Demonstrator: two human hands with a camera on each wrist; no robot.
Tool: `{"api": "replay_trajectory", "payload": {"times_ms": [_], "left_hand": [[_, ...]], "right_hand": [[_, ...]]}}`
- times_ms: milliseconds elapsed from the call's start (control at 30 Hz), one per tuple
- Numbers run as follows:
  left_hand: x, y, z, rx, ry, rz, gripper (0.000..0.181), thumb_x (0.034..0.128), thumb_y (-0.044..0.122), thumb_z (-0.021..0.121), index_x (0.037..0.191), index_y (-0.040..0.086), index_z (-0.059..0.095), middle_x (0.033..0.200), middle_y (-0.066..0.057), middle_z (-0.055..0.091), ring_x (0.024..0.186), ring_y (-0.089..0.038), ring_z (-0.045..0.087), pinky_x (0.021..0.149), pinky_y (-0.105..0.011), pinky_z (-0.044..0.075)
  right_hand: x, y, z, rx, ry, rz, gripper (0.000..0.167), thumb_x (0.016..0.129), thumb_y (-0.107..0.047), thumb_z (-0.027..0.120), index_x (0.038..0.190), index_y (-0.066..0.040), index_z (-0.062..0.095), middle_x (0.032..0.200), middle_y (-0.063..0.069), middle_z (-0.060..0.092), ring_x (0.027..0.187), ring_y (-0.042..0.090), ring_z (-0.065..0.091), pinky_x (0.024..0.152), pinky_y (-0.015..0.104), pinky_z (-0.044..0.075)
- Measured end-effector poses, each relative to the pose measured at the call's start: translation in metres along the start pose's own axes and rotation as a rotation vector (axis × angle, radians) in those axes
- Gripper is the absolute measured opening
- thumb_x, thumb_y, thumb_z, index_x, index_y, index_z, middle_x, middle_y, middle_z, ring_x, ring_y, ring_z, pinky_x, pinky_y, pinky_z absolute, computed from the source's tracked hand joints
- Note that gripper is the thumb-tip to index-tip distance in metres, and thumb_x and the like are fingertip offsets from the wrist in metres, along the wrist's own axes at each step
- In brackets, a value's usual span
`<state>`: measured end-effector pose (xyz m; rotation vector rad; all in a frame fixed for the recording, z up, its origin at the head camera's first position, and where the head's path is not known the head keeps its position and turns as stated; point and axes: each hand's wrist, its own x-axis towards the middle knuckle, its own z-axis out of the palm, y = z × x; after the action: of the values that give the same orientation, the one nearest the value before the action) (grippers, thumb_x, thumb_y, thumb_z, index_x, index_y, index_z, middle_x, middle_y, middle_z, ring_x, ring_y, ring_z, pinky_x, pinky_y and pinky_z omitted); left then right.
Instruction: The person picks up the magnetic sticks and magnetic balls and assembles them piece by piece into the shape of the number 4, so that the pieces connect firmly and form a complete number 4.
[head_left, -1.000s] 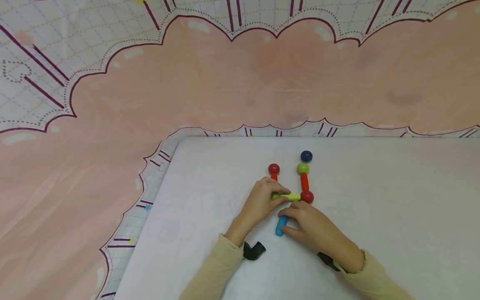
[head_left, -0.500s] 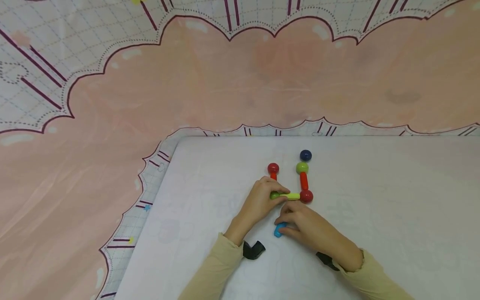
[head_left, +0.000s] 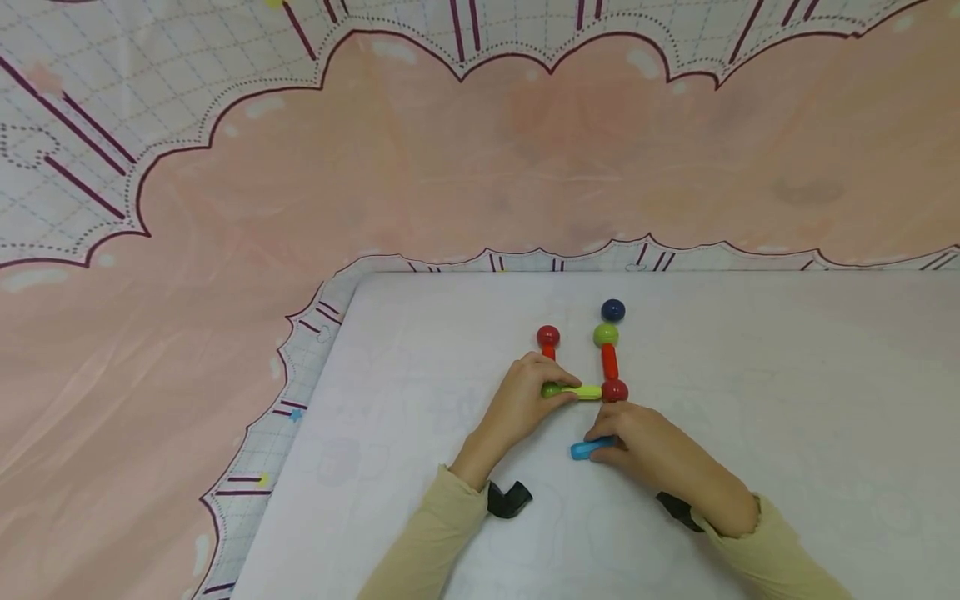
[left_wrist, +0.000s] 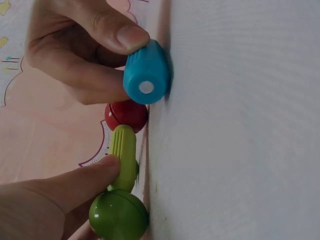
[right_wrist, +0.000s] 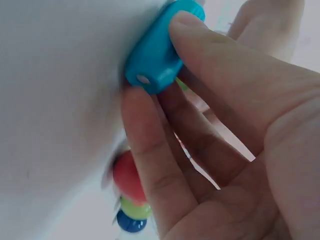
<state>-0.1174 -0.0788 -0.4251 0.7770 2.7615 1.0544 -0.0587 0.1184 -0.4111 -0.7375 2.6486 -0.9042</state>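
My left hand (head_left: 517, 393) pinches a yellow-green magnetic rod (head_left: 591, 392) lying between a green ball (left_wrist: 119, 215) and a red ball (head_left: 615, 390). Closer to me, my right hand (head_left: 647, 442) holds a blue magnetic rod (head_left: 587, 450) between thumb and fingers, apart from the joined pieces. A pale disc shows in the blue rod's end (left_wrist: 146, 87) in the left wrist view. From the red ball an orange-red rod (head_left: 610, 362) runs up to a light green ball (head_left: 606, 335), which a dark blue ball (head_left: 613, 310) adjoins. Another red ball (head_left: 548, 337) tops a second red rod, partly hidden by my left hand.
All pieces lie on a white tabletop (head_left: 420, 350), whose back edge runs just beyond the dark blue ball. Past it is a peach cloth (head_left: 480, 167) with a scalloped pattern. A black strap piece (head_left: 508, 500) sits by my left sleeve.
My right hand has turned the blue rod from nearly upright in the head view to nearly sideways, and has shifted right with it. My left hand stays in place on the yellow-green rod.
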Motion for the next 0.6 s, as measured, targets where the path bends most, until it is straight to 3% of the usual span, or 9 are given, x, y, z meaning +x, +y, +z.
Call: {"api": "replay_trajectory", "payload": {"times_ms": [167,333,600], "left_hand": [[0.001,-0.002,0.001,0.000,-0.007,-0.006,0.017,0.0862,0.020,0.078,0.103,0.015,0.080,0.093,0.003,0.072,0.097,-0.012,0.057,0.085,-0.023,0.048],[0.002,-0.001,0.002,0.001,-0.011,-0.018,0.017,0.0867,0.020,0.078,0.103,0.015,0.079,0.094,0.004,0.072,0.098,-0.013,0.057,0.085,-0.023,0.048],[0.001,-0.001,0.001,-0.006,-0.028,-0.040,0.019,0.0857,0.020,0.079,0.104,0.016,0.079,0.097,0.004,0.070,0.099,-0.012,0.055,0.086,-0.021,0.048]], "right_hand": [[-0.003,0.005,-0.009,0.000,-0.036,0.089,0.014,0.081,-0.016,0.082,0.093,-0.011,0.078,0.086,-0.008,0.068,0.077,0.007,0.059,0.074,0.029,0.055],[-0.008,0.011,-0.014,0.007,-0.076,0.144,0.019,0.081,-0.017,0.082,0.096,-0.008,0.074,0.082,-0.007,0.064,0.073,0.008,0.054,0.067,0.024,0.050],[-0.020,0.025,-0.026,0.046,-0.107,0.187,0.012,0.083,-0.016,0.079,0.089,-0.012,0.069,0.072,-0.007,0.055,0.067,0.010,0.049,0.059,0.023,0.043]]}}
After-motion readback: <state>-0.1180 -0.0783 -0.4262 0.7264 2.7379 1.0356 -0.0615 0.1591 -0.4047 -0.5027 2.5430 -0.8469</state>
